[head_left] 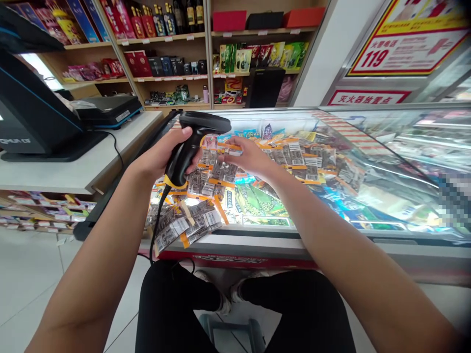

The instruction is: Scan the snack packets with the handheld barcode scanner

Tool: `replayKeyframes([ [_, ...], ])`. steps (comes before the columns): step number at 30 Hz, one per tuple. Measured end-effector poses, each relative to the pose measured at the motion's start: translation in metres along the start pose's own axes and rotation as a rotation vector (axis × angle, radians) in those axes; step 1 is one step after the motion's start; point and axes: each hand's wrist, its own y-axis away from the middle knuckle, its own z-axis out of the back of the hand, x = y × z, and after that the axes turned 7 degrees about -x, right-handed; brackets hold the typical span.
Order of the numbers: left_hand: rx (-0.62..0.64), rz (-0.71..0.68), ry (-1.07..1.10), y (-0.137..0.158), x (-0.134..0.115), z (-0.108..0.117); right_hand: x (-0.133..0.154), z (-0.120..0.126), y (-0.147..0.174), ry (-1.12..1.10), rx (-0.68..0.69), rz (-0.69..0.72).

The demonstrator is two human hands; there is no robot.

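My left hand (164, 154) is wrapped round the grip of a black and yellow barcode scanner (184, 154), whose head points to the right. A black cable (161, 211) runs down from the scanner's handle. To its right, my right hand (250, 154) pinches the upper edge of a small clear packet (223, 172) with orange borders and dark contents. Many similar packets lie spread over the glass-topped chest freezer (265, 240), to the right of that hand. Nearer to me, more packets (200, 220) overlap at the freezer's front left.
A counter (77, 171) at the left bears a black terminal (40, 108) and a dark flat device (106, 110). Shelves with bottles (165, 19) and boxes stand behind. Bagged goods (257, 201) show under the glass. A stool (231, 326) is between my legs.
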Motion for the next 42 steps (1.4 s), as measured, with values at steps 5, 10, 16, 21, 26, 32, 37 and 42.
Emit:
replayKeyframes([
  [5, 0.219, -0.079, -0.109, -0.026, 0.008, -0.017, -0.019, 0.022, -0.011, -0.196, -0.305, -0.15],
  [10, 0.27, -0.211, -0.261, -0.015, 0.023, -0.015, -0.034, 0.035, -0.019, -0.149, -0.507, -0.121],
  [16, 0.31, -0.2, -0.303, -0.004, 0.026, -0.017, -0.03, 0.04, -0.019, -0.165, -0.531, -0.164],
  [21, 0.263, -0.104, -0.225, -0.005, 0.028, -0.022, -0.03, 0.042, -0.018, -0.177, -0.52, -0.148],
  [26, 0.191, -0.064, -0.222, -0.006, 0.029, -0.025, -0.033, 0.041, -0.019, -0.144, -0.508, -0.129],
  [32, 0.205, -0.219, -0.219, -0.011, 0.028, -0.023, -0.036, 0.061, -0.02, 0.011, -0.576, -0.174],
  [37, 0.231, -0.297, -0.162, -0.021, 0.026, -0.011, -0.061, 0.099, -0.016, 0.315, -0.707, -0.232],
  [42, 0.212, -0.284, -0.124, -0.024, 0.025, -0.007, -0.06, 0.104, -0.011, 0.511, -0.732, -0.244],
])
